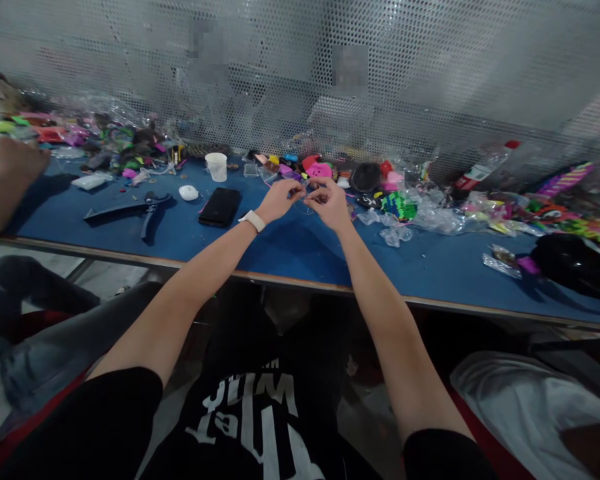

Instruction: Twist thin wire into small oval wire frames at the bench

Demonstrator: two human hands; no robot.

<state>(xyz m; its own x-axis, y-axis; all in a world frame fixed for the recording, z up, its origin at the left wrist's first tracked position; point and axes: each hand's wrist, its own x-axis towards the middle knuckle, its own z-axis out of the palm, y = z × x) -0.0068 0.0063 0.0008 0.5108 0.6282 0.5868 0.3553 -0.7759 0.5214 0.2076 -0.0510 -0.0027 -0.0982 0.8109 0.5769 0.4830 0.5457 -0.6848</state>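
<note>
My left hand (282, 199) and my right hand (331, 202) meet above the blue table, fingertips almost touching. Both are closed in a pinch around something thin and small, too fine to make out; a clear, wiry outline shows beneath the fingers. A pink smiling toy (319, 171) lies just behind my hands. To the left of my left hand rests a black phone or wallet (220, 207). Beyond it stand a white paper cup (217, 167) and a small white rounded object (189, 193).
Black-handled pliers (147, 208) lie at the left. Behind runs a perforated metal screen (280, 80). Colourful toys and clear plastic bags (435, 208) line the back, with a red-capped bottle (485, 168). A black bag (575, 263) sits right. Another person's hand (17, 160) works far left.
</note>
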